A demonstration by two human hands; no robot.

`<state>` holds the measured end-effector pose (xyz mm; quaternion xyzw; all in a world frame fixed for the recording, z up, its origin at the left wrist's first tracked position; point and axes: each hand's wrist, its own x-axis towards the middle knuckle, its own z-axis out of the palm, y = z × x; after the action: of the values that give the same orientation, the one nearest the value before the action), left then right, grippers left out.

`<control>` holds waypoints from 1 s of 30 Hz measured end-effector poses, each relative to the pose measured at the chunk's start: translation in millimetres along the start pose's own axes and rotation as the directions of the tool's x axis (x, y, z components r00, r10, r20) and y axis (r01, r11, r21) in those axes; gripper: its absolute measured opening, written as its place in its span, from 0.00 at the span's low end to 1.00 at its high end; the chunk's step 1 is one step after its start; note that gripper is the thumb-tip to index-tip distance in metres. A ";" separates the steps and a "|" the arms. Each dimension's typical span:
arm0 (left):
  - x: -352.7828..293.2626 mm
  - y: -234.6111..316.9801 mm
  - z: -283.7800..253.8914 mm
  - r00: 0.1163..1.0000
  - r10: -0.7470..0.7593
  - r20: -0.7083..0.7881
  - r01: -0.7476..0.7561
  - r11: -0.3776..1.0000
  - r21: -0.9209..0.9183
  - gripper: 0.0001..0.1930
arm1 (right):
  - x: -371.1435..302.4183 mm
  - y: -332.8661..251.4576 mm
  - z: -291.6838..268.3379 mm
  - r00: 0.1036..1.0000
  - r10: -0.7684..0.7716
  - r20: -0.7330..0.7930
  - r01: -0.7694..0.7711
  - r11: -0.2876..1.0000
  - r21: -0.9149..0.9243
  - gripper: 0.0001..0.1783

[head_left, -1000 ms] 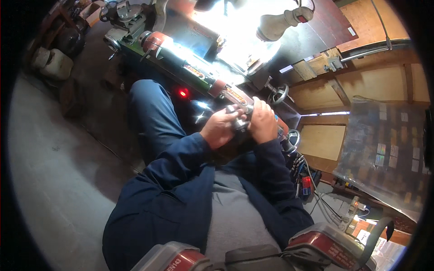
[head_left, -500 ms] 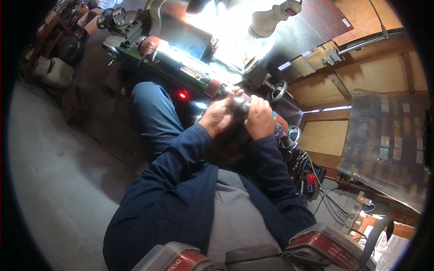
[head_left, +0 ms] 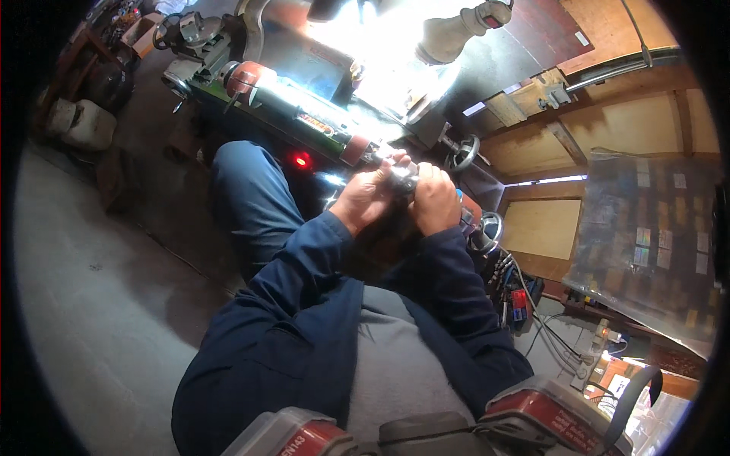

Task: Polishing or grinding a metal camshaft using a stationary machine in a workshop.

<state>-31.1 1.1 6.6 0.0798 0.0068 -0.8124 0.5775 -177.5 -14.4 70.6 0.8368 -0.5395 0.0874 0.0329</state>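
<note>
Both hands, left hand [head_left: 370, 199] and right hand [head_left: 435, 201], clasp a small shiny metal cylinder [head_left: 402, 179]; it looks hard, weighty and slick, best gripped round its ends.

both forearms in dark blue sleeves reach forward and meet close together. the left hand [head_left: 367, 199] and the right hand [head_left: 436, 201] are curled shut, knuckles up, nearly touching.

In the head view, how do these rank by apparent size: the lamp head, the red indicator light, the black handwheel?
Largest to smallest:
1. lamp head
2. black handwheel
3. red indicator light
Nearness to the camera differs, so true sizes stay unsure.
</note>
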 end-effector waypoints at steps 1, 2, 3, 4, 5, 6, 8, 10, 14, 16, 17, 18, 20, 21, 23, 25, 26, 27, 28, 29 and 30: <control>-1.4 -0.5 1.1 1.000 0.008 0.014 -0.009 1.000 0.029 0.18 | 0.6 0.6 2.6 0.999 -0.014 -0.030 0.014 1.000 -0.008 0.14; -1.5 -1.9 3.0 1.000 0.007 0.012 -0.008 1.000 0.029 0.18 | 1.0 1.2 3.9 1.000 -0.013 -0.028 0.013 1.000 -0.008 0.14; -1.0 -4.2 5.4 0.999 0.036 0.001 -0.036 0.998 0.043 0.18 | 1.5 1.3 4.4 0.999 -0.006 -0.036 0.006 1.000 0.005 0.13; -0.9 -5.2 7.7 0.998 0.064 -0.009 -0.064 0.996 0.058 0.19 | 1.8 0.4 3.4 0.999 0.003 -0.043 -0.003 1.000 0.016 0.13; -1.4 -3.0 8.7 0.998 0.063 -0.009 -0.062 0.996 0.057 0.19 | 1.7 -0.7 1.1 0.999 0.004 -0.042 -0.004 1.000 0.015 0.13; -1.5 0.8 9.2 0.999 0.053 -0.008 -0.053 0.998 0.036 0.18 | 1.5 -2.1 -2.6 1.000 -0.006 -0.017 0.007 1.000 0.006 0.12; 0.5 2.7 8.2 0.999 0.045 -0.005 -0.045 0.999 0.015 0.18 | 1.2 -3.4 -4.4 1.000 -0.018 0.006 0.018 1.000 -0.005 0.12; 4.5 -1.1 4.6 0.998 0.056 -0.026 -0.055 0.998 0.010 0.19 | 0.4 -1.8 -1.0 1.000 0.003 -0.031 -0.002 0.999 0.037 0.18; 7.8 -2.3 -1.3 0.991 0.097 -0.091 -0.092 0.994 0.055 0.18 | 0.9 -3.0 -1.0 1.000 0.016 -0.013 -0.016 1.000 0.001 0.12; 8.5 -2.4 -2.3 0.988 0.120 -0.095 -0.114 0.991 0.068 0.18 | 3.2 -1.3 1.6 1.000 0.016 -0.019 -0.016 1.000 -0.013 0.12; 8.3 -2.1 -1.8 0.989 0.115 -0.094 -0.109 0.992 0.071 0.18 | 4.1 -0.7 0.4 1.000 0.022 -0.021 -0.022 1.000 -0.013 0.12; 8.2 -1.8 -1.2 0.988 0.116 -0.105 -0.106 0.990 0.091 0.18 | 5.0 0.3 -2.4 0.999 0.032 0.024 -0.032 0.999 0.005 0.12; 7.7 -0.3 -0.6 0.987 0.109 -0.115 -0.096 0.988 0.117 0.18 | 10.3 3.0 -8.7 0.997 0.050 0.066 -0.052 0.998 0.026 0.12; 8.8 1.1 -1.2 0.986 0.108 -0.124 -0.094 0.989 0.110 0.19 | 16.6 7.1 -11.1 0.982 0.043 0.182 -0.056 0.996 0.065 0.12; 11.9 0.9 -2.9 0.988 0.084 -0.126 -0.071 0.992 0.103 0.19 | 26.9 20.9 -11.7 0.955 0.054 0.291 -0.085 0.992 0.095 0.12; 14.2 2.7 -3.9 0.988 0.103 -0.116 -0.088 0.987 0.134 0.19 | 37.1 30.7 -12.7 0.855 -0.091 0.511 -0.018 0.979 0.204 0.13; 14.8 2.5 -4.1 0.986 0.113 -0.119 -0.096 0.985 0.146 0.20 | 37.2 29.3 -15.5 0.846 -0.072 0.529 -0.032 0.982 0.184 0.13; 15.0 2.1 -4.6 0.988 0.107 -0.116 -0.089 0.985 0.147 0.20 | 33.5 26.2 -17.9 0.847 -0.064 0.527 -0.038 0.983 0.182 0.13; 13.7 2.5 -3.7 0.988 0.109 -0.109 -0.091 0.983 0.160 0.21 | 27.4 22.0 -19.3 0.902 -0.052 0.429 -0.032 0.982 0.187 0.12; 12.8 2.8 -3.0 0.988 0.112 -0.104 -0.093 0.981 0.172 0.21 | 21.9 17.5 -19.9 0.945 -0.040 0.326 -0.025 0.981 0.191 0.11; 12.3 2.8 -2.3 0.988 0.111 -0.104 -0.092 0.981 0.173 0.21 | 17.3 11.4 -19.6 0.945 -0.039 0.326 -0.026 0.981 0.192 0.11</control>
<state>-32.1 -11.1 2.9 0.1745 -0.0330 -0.7738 0.6080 -183.1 -31.8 92.6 0.8405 -0.5237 -0.0010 -0.1387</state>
